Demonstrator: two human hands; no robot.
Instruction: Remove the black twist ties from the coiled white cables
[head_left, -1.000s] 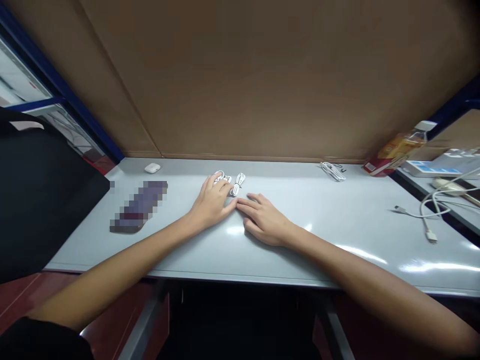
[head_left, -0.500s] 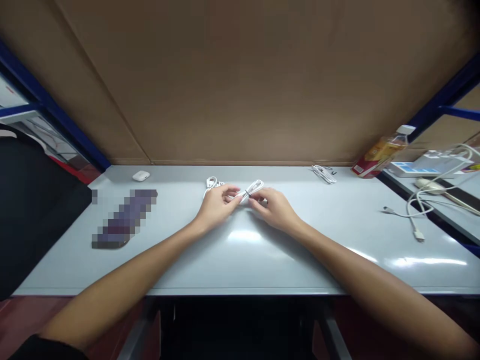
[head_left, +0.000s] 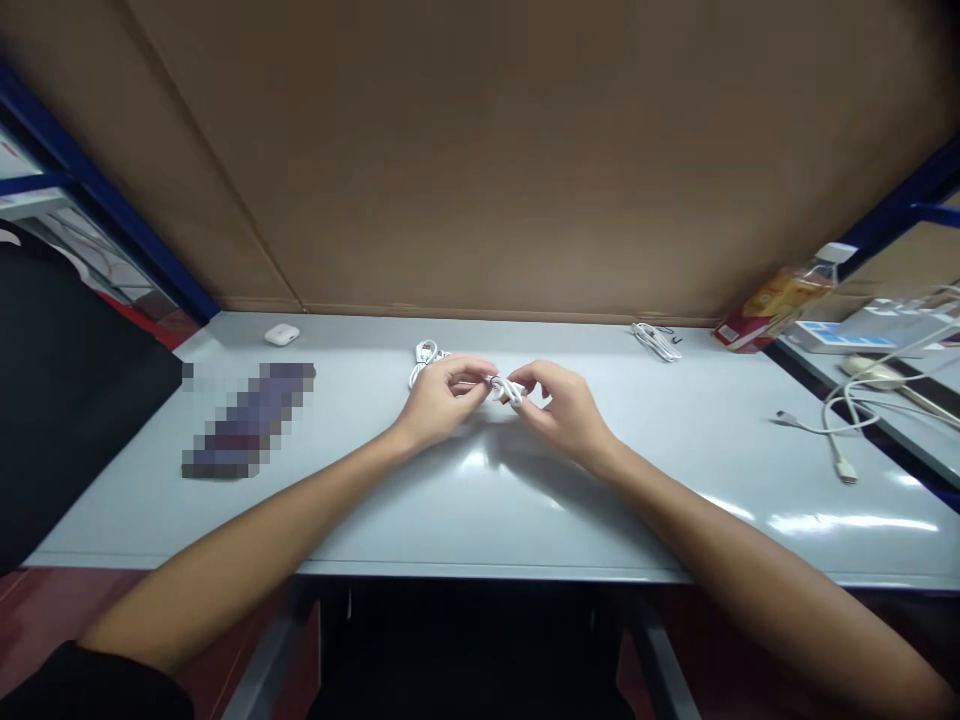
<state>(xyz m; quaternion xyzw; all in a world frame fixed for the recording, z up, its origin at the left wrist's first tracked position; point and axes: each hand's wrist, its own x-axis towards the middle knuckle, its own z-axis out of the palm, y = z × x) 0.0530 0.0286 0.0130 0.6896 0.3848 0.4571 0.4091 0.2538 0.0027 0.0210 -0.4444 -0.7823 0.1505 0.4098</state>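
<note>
Drawn into a tighter, shorter bunch than moments before, a white cable bundle (head_left: pixel 508 390) pinched between left grip (head_left: pixel 442 397) and right grip (head_left: pixel 566 405), both closed, over the tabletop (head_left: pixel 675 450); a second white coil (head_left: pixel 425 362) lying just beside left grip.

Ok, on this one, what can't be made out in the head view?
The coiled white cable: its middle is hidden by the fingers of the left hand and right hand.
The dark oblong object: pixelated over, kind unreadable.
The clear plastic bottle with red-orange label: label text too blurred.
</note>
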